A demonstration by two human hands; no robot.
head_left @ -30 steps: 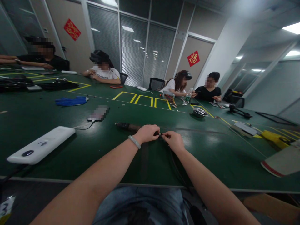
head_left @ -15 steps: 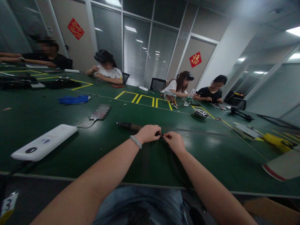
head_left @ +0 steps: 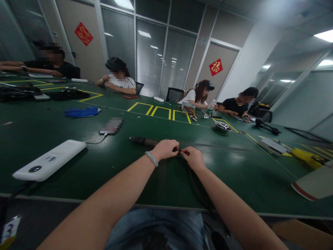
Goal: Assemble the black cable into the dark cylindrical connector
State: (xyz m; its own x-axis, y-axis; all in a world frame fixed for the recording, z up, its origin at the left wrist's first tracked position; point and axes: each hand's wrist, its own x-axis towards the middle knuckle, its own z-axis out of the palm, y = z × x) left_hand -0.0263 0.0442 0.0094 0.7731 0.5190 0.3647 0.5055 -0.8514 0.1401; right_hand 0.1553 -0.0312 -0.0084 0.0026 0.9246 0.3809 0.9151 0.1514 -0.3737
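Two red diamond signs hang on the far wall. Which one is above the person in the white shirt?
Neither sits directly above; the left red sign is nearer the person in the white shirt. The right red sign hangs nearer the long-haired person.

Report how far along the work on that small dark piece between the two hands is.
Done: nothing finished shows. In hand: the left hand and right hand pinch a small dark piece between their fingertips, over the green table; a thin black cable runs back from it. Left: too small to tell whether anything is joined yet.
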